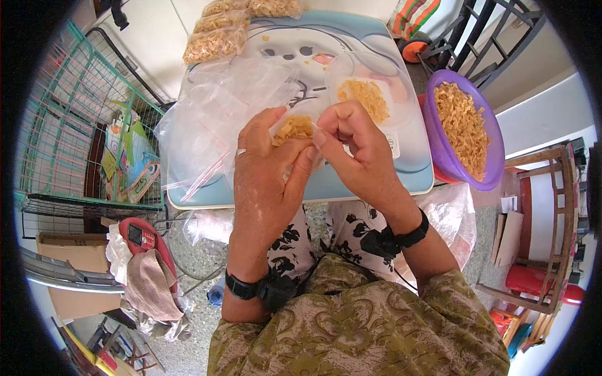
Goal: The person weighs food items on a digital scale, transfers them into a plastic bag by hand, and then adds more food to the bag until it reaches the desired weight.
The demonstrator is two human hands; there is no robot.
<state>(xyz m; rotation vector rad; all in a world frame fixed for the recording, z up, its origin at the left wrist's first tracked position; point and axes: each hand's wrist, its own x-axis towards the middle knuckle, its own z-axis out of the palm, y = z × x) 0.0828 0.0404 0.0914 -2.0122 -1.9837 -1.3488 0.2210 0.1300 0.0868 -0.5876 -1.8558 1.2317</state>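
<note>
My left hand [266,169] is wrapped round a small clear plastic bag [293,130] with yellow-brown dried flakes inside. At the bag's upper right edge, the thumb and fingers of my right hand [364,147] are pinched together on the plastic. Just beyond my right hand, more flakes [364,99] lie in a clear dish [404,103] on what looks like a white scale [393,145]. Flat, clear plastic bags [200,119] are spread over the table to the left of my hands.
Filled bags of flakes [216,44] are piled at the table's far left. A purple basin [440,135] heaped with flakes stands beyond the table's right edge. The tabletop [370,25] carries a cartoon print. A wire rack [81,125] is at left, a red stool [166,250] nearer me.
</note>
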